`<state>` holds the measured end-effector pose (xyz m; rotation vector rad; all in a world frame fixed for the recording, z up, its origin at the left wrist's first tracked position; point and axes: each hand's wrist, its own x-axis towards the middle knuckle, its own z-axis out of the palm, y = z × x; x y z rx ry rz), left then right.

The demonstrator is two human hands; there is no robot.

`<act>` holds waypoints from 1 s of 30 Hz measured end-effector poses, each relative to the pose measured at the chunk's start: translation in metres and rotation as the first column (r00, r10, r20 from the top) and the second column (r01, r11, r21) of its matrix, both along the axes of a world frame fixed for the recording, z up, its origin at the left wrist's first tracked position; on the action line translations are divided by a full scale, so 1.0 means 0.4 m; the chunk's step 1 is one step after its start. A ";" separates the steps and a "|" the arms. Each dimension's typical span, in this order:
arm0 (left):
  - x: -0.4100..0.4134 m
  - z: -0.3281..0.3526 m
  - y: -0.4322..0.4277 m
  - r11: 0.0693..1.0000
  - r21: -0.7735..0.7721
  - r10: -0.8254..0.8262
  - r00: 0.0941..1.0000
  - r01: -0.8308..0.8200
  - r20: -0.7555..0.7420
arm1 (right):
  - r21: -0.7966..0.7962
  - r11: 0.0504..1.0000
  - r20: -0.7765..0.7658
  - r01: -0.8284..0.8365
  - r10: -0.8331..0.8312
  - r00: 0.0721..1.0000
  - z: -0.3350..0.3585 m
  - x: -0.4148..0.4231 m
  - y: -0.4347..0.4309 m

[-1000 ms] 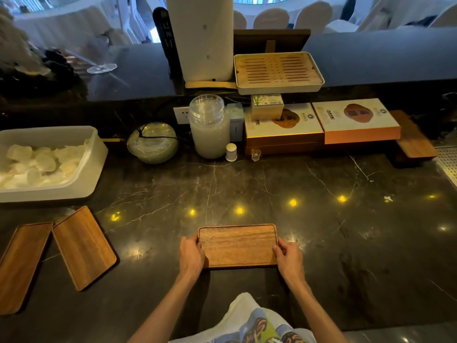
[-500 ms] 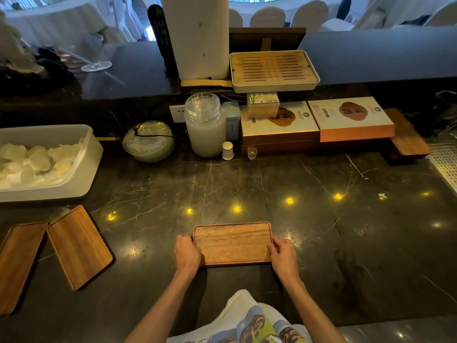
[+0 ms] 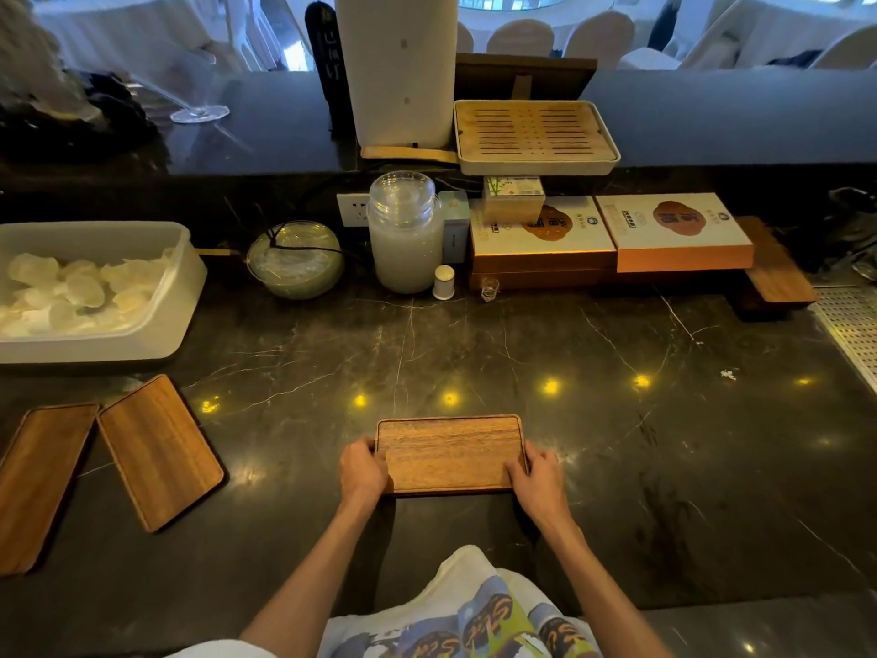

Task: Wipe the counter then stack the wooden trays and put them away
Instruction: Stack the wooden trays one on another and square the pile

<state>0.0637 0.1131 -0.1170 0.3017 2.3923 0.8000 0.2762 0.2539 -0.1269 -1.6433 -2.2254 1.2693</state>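
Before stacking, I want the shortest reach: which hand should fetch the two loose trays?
Probably the left hand: both loose wooden trays lie on its side of the held tray; the right hand would cross over.

Black marble counter (image 3: 617, 467): pale veining. Brown rectangular wooden tray (image 3: 448, 451): horizontal grain. White rectangular plastic tub (image 3: 175, 320): plain.

Dark marble counter (image 3: 617, 467) carries three wooden trays (image 3: 451, 453), a white tub (image 3: 180, 296), jar (image 3: 403, 239), boxes (image 3: 678, 230).

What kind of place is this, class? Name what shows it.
Probably a tea or service bar in a banquet hall: a slatted tea tray on a dark marble counter, with cloth-covered chairs behind.
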 end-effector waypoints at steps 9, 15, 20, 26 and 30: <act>-0.107 0.046 -0.079 0.992 -0.029 -0.117 0.990 0.119 0.080 | 0.280 0.956 0.136 -0.088 0.051 0.989 0.071 -0.118 -0.071; -0.291 0.084 -0.259 0.996 0.010 -0.094 0.995 0.094 0.031 | 0.225 0.900 0.119 -0.374 0.356 0.927 0.104 -0.381 -0.216; -0.475 0.106 -0.429 0.998 0.006 0.056 0.998 -0.056 0.025 | -0.038 0.869 0.016 -0.494 0.494 0.869 0.111 -0.598 -0.385; -0.713 0.125 -0.563 0.988 -0.087 0.114 0.984 -0.127 -0.139 | -0.210 0.810 0.145 -0.548 0.580 0.801 0.078 -0.788 -0.537; -0.845 0.116 -0.580 0.992 -0.065 0.097 0.981 -0.109 -0.166 | -0.313 0.823 0.177 -0.474 0.541 0.822 0.068 -0.849 -0.580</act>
